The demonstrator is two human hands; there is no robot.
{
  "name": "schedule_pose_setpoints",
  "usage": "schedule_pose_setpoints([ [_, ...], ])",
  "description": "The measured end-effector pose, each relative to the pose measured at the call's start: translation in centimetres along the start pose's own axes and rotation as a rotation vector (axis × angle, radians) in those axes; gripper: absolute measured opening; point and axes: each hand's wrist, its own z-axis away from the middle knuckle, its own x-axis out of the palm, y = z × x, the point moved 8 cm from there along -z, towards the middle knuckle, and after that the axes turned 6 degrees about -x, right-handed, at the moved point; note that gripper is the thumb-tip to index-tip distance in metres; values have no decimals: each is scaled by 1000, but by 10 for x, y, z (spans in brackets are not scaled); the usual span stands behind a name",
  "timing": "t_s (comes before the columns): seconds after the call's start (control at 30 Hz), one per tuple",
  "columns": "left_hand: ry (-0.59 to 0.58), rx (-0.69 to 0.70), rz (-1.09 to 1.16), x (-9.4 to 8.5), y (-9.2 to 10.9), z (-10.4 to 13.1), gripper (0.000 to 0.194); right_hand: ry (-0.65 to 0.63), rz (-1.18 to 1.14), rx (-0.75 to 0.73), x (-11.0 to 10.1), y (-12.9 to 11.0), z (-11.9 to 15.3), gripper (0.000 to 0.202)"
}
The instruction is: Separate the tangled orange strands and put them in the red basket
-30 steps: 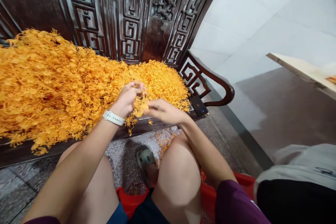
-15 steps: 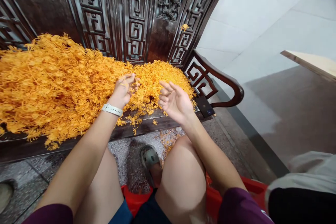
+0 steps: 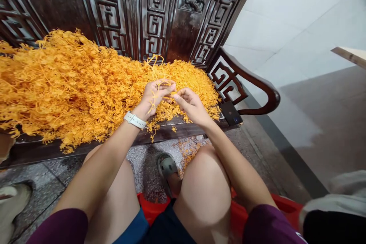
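Note:
In the middle of the head view, my left hand (image 3: 151,93), with a pale watch strap on its wrist, is closed on a thin, branching yellow plastic piece (image 3: 156,56). Its strands loop up above the fingers and lie over the back of the hand. My right hand (image 3: 193,106) meets the left fingertips, thumb and forefinger pinched on the end of the same piece. Beyond both hands, a large heap of tangled yellow-orange branching pieces (image 3: 80,87) covers the bench on the left. A lower heap of smaller yellow bits (image 3: 197,78) lies to the right.
The dark carved wooden bench (image 3: 183,42) has a curved armrest (image 3: 271,95) at the right. A black phone (image 3: 231,113) rests by it. Loose bits (image 3: 188,152) litter the floor near my shoe (image 3: 167,164). Red plastic (image 3: 154,209) shows beneath me.
My hands have come together; the right, open before, now pinches the strand held by the left. A yellow piece seen before the bench back, apparently mid-air, is gone from there. The view has shifted slightly.

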Motion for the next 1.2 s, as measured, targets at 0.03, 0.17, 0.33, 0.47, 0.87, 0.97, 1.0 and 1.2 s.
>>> schedule_pose_setpoints([
  [0.03, 22, 2, 25, -4, 1, -1, 31, -26, 7, 10, 2, 0, 1, 42],
  [0.17, 157, -29, 154, -25, 0, -7, 23, -150, 85, 22, 13, -1, 5, 40],
  [0.33, 251, -16, 246, -36, -2, -13, 22, -123, 156, -48, 5, -10, 2, 44],
  [0.47, 384, -9, 353, -65, -1, -28, 23, -476, 36, -28, 41, -25, 21, 37],
  [0.87, 402, -73, 421, -103, 9, -36, 19, -336, -648, 60, 48, -46, 15, 36],
  [0.97, 345, -90, 378, -81, 4, -29, 17, 15, -601, 194, 20, -16, 3, 32],
  [1.0, 323, -90, 361, -73, 2, -27, 16, 48, -548, 239, 18, -7, 4, 29],
  [1.2, 197, -94, 290, -42, -4, -20, 17, -34, -176, 222, 25, 11, 8, 31],
])
